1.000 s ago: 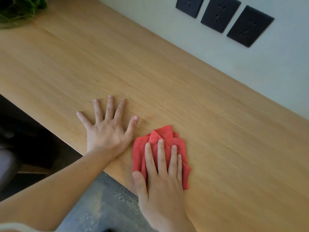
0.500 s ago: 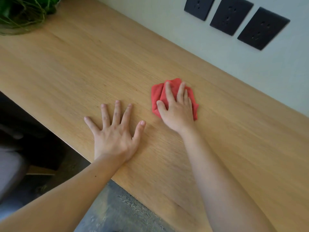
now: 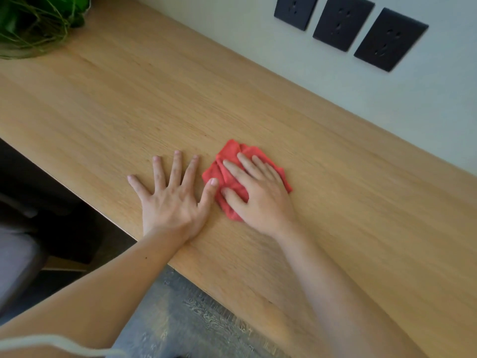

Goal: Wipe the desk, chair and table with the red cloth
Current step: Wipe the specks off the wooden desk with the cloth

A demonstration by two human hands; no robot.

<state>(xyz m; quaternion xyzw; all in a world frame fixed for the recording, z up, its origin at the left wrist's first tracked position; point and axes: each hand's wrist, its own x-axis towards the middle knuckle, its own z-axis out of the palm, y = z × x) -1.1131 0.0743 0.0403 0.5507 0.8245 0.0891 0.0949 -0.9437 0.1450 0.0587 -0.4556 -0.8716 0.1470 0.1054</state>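
Observation:
A crumpled red cloth (image 3: 232,153) lies on the light wooden desk (image 3: 335,202), near its middle. My right hand (image 3: 260,195) presses flat on the cloth with the fingers spread, covering most of it. My left hand (image 3: 173,197) rests palm down on the bare wood just left of the cloth, fingers apart, its thumb tip touching the cloth's edge. It holds nothing.
A green plant (image 3: 33,21) stands at the desk's far left corner. Three black wall sockets (image 3: 343,21) sit on the white wall behind the desk. A grey chair seat (image 3: 15,259) shows below the desk's front edge, at left, over a dark floor.
My right hand slid the cloth away from the front edge towards the wall, then back and left until it met my left thumb. My left hand stayed put.

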